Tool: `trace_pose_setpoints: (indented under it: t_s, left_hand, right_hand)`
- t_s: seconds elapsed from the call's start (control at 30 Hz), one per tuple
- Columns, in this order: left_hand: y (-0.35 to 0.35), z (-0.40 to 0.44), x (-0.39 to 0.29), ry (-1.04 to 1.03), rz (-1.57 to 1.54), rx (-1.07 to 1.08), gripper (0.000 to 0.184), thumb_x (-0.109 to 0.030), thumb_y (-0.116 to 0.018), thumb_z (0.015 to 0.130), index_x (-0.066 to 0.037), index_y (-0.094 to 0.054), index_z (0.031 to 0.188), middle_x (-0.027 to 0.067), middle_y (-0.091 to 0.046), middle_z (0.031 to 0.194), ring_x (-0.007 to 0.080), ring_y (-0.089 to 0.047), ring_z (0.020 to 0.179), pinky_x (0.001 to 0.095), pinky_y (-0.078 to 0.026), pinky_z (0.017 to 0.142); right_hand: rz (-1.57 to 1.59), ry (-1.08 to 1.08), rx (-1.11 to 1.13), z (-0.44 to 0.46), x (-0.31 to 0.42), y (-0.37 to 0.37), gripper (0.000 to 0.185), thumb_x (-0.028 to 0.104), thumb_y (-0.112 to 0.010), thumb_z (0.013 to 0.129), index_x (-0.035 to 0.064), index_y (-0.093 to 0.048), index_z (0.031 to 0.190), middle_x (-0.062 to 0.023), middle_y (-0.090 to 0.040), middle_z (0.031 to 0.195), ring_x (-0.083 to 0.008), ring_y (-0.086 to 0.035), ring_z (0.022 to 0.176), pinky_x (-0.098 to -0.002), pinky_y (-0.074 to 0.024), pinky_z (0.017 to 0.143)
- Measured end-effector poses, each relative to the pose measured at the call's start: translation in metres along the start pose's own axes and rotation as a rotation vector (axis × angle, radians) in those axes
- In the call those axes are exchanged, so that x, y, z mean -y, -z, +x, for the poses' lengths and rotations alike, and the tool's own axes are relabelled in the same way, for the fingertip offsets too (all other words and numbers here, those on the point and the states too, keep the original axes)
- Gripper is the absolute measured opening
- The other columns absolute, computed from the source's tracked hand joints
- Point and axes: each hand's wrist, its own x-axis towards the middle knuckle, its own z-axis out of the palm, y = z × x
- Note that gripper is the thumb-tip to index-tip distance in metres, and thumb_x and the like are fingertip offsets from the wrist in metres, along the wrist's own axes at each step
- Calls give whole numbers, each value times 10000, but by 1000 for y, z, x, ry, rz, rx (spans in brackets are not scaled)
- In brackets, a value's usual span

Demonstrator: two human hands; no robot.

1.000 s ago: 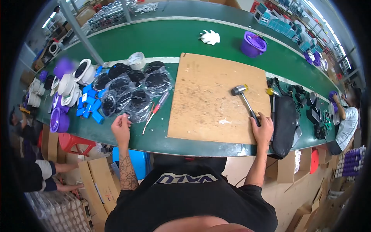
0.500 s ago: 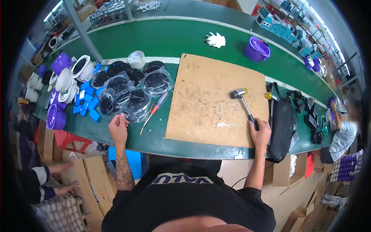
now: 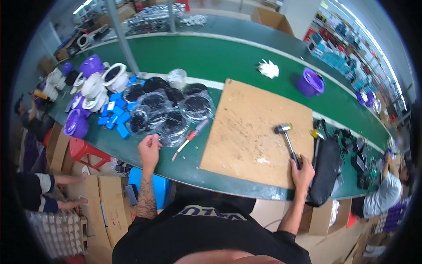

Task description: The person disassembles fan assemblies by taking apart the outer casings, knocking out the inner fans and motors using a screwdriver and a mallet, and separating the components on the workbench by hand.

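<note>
The right hand [image 3: 303, 172] wraps the handle end of a hammer [image 3: 289, 143] whose head lies on the right half of a cardboard sheet [image 3: 246, 132], likely spread to spare the green table [image 3: 188, 170] from knocks. Left of the cardboard sheet, the left hand [image 3: 149, 152] curls beside bagged black discs [image 3: 196, 106], perhaps wrapped against scratches; from where I stand, I cannot tell whether it pinches anything.

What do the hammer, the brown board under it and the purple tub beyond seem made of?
Hammer: shiny silver shaft, so likely polished metal; its yellow face and black grip look like plastic or rubber.
Brown board: matte, stained surface, probably cardboard or fibreboard.
Purple tub: smooth, evenly coloured, slightly glossy, suggesting moulded plastic.
</note>
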Motion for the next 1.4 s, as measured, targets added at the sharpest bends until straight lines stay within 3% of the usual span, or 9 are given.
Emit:
trace_pose_setpoints:
  t_s: [0.3, 0.87, 1.4]
  left_hand:
    - [-1, 2, 6, -56, -39, -21, 226, -176, -586, 940, 14, -654, 837, 8, -596, 617, 45, -528, 548, 209, -402, 493]
    - [-1, 0, 5, -43, -30, -10, 240, -181, -584, 944, 28, -650, 845, 22, -613, 628, 54, -541, 552, 209, -410, 500]
    - [1, -2, -1, -28, -21, 4, 267, -204, -575, 950, 32, -639, 842, 16, -602, 619, 47, -526, 546, 205, -392, 495]
  right_hand:
    - [93, -24, 27, 0, 1, 2, 352, 171, -738, 759, -15, -649, 1044, -196, -657, 957, -356, -643, 879, -398, -509, 784]
    - [136, -2, -46, -4, -7, -3, 301, 165, -725, 772, -33, -655, 988, -205, -651, 941, -375, -624, 869, -411, -490, 789]
    - [125, -114, -110, -4, -4, -3, 224, 188, -677, 845, -35, -673, 870, -165, -644, 807, -291, -624, 724, -351, -491, 667]
